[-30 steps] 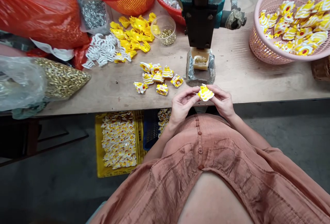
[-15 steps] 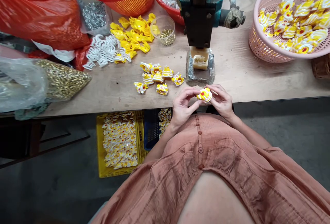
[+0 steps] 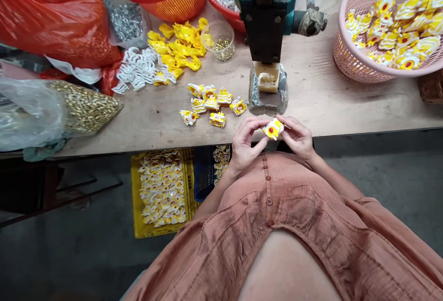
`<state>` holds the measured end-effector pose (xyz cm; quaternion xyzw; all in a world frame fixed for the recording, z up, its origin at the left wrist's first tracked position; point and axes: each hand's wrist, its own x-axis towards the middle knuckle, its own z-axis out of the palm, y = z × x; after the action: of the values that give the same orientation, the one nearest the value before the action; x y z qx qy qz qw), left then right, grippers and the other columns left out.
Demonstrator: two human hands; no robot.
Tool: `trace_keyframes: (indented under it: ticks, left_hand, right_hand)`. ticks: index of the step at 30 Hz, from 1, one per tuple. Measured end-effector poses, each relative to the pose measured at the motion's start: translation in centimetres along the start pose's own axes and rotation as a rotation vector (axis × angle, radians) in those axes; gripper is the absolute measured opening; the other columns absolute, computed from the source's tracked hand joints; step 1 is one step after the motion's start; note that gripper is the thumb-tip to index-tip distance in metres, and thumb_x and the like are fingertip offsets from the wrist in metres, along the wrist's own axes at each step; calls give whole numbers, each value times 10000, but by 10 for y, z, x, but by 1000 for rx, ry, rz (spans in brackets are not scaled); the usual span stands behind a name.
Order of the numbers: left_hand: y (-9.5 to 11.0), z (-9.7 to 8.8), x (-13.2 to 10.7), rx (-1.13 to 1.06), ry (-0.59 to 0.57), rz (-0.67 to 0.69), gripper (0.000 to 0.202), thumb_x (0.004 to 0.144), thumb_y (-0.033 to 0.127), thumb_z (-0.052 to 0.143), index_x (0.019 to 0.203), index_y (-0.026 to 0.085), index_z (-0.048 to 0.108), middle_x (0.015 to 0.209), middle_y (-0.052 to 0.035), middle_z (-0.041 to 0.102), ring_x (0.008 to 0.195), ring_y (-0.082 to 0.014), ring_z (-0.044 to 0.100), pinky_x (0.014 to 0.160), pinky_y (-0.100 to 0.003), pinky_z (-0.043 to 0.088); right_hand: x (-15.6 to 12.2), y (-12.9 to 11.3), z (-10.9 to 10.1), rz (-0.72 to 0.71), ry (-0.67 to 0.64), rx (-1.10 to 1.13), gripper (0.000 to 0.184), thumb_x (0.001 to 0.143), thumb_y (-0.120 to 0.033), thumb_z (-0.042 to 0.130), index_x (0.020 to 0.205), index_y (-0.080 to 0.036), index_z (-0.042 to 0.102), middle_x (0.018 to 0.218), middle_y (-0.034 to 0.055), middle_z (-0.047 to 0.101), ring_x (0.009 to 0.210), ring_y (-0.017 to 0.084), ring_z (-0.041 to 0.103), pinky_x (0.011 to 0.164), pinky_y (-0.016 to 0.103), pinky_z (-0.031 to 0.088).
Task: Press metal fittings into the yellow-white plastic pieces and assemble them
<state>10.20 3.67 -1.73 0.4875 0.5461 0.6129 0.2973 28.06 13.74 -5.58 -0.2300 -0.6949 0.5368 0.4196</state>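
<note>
My left hand (image 3: 246,143) and my right hand (image 3: 296,137) pinch one small yellow and white plastic piece (image 3: 273,129) with a red dot between their fingertips, at the near edge of the wooden table (image 3: 321,102). Just beyond it stands a hand press (image 3: 266,19) over a pale block (image 3: 267,79) on a dark base. Several assembled yellow and white pieces (image 3: 212,102) lie left of the press base.
A pink basket (image 3: 349,56) of finished pieces stands at the right. Orange baskets (image 3: 180,1), loose yellow parts (image 3: 180,45), white parts (image 3: 138,68), a small dish of metal bits (image 3: 221,45) and bags (image 3: 51,15) fill the left. A yellow crate (image 3: 136,199) sits under the table.
The piece between my fingers has been turned over: its striped yellow and white side showed before, now its red-dotted side faces up. Both hands stayed at the table edge.
</note>
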Motion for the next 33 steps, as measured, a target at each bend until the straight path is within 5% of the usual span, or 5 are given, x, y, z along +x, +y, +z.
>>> trace_keyframes:
  ticks: [5,10,13,22,33]
  left_hand:
    - [-17,-2,15,-361,-39,-341,414,834,479,952,1161,256,831,1165,-64,776,1041,-198,765,985,-362,662]
    - [-40,3,50,-165,68,-76,604,768,475,1000,1301,273,801,1318,-77,678,1122,-192,755,993,-316,661]
    - [-58,9,76,-14,175,48,487,893,512,880,1288,237,804,1241,-83,713,1099,-199,754,975,-330,658]
    - [-99,13,126,247,350,74,238,920,309,825,1134,205,846,1159,-93,790,1160,-251,712,1123,-421,554]
    - [-83,-14,141,309,75,122,245,920,315,801,1129,196,847,1257,-116,734,1240,-274,687,1145,-409,534]
  right_hand:
    - [18,5,-14,-186,-43,-210,363,1016,-339,681,1360,-343,796,1123,72,805,1002,245,741,937,441,642]
    - [55,17,-4,-185,128,-342,306,1018,-419,683,1263,-300,822,997,81,781,885,247,691,900,462,623]
    - [76,31,10,-172,206,-316,320,1015,-465,688,1250,-294,823,1007,81,759,906,244,672,949,476,597]
    - [111,70,22,-92,433,-359,287,997,-487,697,1160,-308,851,1012,62,683,1029,227,628,1018,428,569]
    - [115,71,8,-115,300,-469,220,998,-405,673,1091,-302,843,1051,88,633,1096,273,573,1114,525,526]
